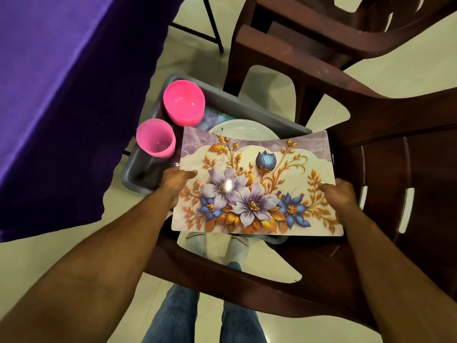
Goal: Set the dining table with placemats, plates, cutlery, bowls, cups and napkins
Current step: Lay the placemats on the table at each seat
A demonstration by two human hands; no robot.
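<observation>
- While the tableware sits unplaced in the grey tub [247, 106], a floral placemat [257, 186] is held over it, flat side up, by both hands.
- Left hand [173, 184] is at the mat's 9 o'clock edge: thumb laid on top, other fingers hidden beneath, so a pinch on the edge is read.
- Right hand [340, 194] is at the 3 o'clock edge, gripping the same way, thumb on top.
- The mat's far edge is bowed slightly; it is judged thin and flexible, so two-handed support is needed.
- A white plate [241, 129] is partly covered by the mat at its 12 o'clock edge, inside the tub.
- A stack of pink bowls [184, 102] stands at the tub's 11 o'clock corner; a pink cup [155, 141] is at 9 o'clock of the mat, also in the tub.
- The tub rests on a brown plastic chair [371, 149]; a purple tablecloth [61, 95] hangs at 10 o'clock of the frame.
- Step judged: first item, placemat being taken out; nothing is seen set out yet, table top out of view.
- Next move calls for a swing towards 10 o'clock, clearing cup and bowls, then laying the mat flat and square to the table edge.
- Cutlery and napkins cannot be identified.
</observation>
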